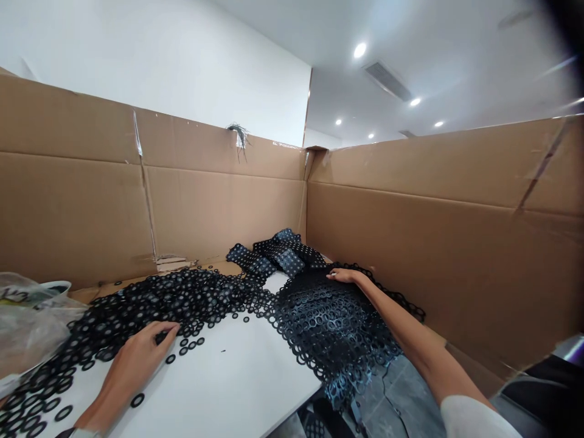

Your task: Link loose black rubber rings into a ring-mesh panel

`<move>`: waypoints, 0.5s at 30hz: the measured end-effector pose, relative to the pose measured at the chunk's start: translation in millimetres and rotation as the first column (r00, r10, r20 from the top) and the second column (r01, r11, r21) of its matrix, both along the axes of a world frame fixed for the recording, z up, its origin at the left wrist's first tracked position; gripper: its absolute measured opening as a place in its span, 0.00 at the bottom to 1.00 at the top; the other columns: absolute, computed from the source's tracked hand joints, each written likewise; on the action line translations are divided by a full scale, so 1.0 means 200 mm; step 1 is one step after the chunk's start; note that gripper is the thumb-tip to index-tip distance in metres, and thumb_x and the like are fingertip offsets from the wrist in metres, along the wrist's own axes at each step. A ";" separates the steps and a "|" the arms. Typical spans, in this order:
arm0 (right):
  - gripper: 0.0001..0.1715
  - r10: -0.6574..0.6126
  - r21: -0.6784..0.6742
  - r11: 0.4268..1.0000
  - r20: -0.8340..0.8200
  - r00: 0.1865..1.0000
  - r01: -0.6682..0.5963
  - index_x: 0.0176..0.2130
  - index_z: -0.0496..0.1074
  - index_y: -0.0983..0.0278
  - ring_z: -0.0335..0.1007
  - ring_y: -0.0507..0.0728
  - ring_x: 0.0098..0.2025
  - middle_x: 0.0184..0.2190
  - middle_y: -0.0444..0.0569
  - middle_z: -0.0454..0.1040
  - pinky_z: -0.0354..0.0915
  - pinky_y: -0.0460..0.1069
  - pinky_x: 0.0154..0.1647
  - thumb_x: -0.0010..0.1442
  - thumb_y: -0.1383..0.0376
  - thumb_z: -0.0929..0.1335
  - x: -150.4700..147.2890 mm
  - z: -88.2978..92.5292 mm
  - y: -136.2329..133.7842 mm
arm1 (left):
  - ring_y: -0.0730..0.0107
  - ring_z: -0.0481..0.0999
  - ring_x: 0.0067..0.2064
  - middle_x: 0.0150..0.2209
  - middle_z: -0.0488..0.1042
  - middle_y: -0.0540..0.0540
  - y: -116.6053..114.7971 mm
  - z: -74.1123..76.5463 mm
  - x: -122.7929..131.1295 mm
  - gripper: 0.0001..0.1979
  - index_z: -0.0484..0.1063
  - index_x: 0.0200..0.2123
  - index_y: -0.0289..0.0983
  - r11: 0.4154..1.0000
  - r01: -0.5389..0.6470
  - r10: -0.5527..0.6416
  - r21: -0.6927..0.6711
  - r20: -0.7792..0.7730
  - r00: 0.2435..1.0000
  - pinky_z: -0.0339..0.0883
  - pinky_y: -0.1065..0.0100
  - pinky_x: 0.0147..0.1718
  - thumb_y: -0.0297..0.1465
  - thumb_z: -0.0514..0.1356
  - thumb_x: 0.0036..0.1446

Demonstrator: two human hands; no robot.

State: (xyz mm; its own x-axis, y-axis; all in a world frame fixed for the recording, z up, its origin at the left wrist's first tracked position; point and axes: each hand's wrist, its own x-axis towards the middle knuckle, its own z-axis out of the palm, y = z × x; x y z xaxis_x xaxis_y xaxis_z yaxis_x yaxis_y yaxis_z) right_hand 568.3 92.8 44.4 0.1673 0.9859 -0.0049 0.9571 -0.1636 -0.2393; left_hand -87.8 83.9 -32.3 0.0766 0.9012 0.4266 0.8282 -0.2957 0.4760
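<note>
My left hand (139, 354) is over the front edge of a loose pile of black rings (150, 298) on the white tabletop (219, 377). Its thumb and forefinger come together in a pinch, and whatever may be between the tips is hidden. To the right, a stack of black sheets of joined rings (323, 316) lies over the table and hangs past its edge. Reaching across it, my right hand (344, 275) rests at the far side of the stack. Its fingers are bent together, with a small pale spot at the tips; what they grip is too small to tell.
Cardboard walls (424, 243) enclose the back and right. Black packs with pale dots (278, 255) are heaped in the corner. A clear plastic bag (31, 328) and a white tub (57, 287) stand at left. A cable (395, 404) lies on the floor.
</note>
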 end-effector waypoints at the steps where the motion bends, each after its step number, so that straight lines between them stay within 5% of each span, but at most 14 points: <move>1: 0.22 -0.005 -0.020 1.000 0.009 1.000 0.005 0.64 0.75 0.63 0.80 0.64 0.57 0.62 0.56 0.77 0.80 0.63 0.57 0.76 0.57 0.74 0.00 0.00 0.00 | 0.51 0.88 0.47 0.51 0.89 0.46 0.00 0.00 0.00 0.23 0.90 0.44 0.48 1.000 0.005 -0.005 -0.003 -0.006 1.000 0.77 0.62 0.44 0.52 0.58 0.63; 8: 0.23 -0.093 0.021 0.996 0.184 0.979 0.091 0.64 0.75 0.63 0.80 0.64 0.57 0.62 0.56 0.77 0.79 0.63 0.58 0.76 0.56 0.74 -0.08 -0.03 -0.10 | 0.55 0.87 0.45 0.51 0.88 0.48 -0.04 0.00 0.02 0.22 0.90 0.44 0.49 0.998 0.060 -0.059 0.034 -0.021 0.998 0.75 0.66 0.40 0.51 0.59 0.64; 15: 0.22 -0.091 0.165 0.985 0.323 0.942 0.039 0.63 0.75 0.63 0.80 0.64 0.57 0.61 0.56 0.78 0.80 0.63 0.57 0.76 0.56 0.73 -0.25 0.14 -0.05 | 0.59 0.87 0.48 0.51 0.87 0.49 -0.06 -0.05 0.03 0.20 0.89 0.47 0.49 0.993 0.092 -0.090 0.074 -0.035 0.995 0.74 0.69 0.43 0.47 0.57 0.69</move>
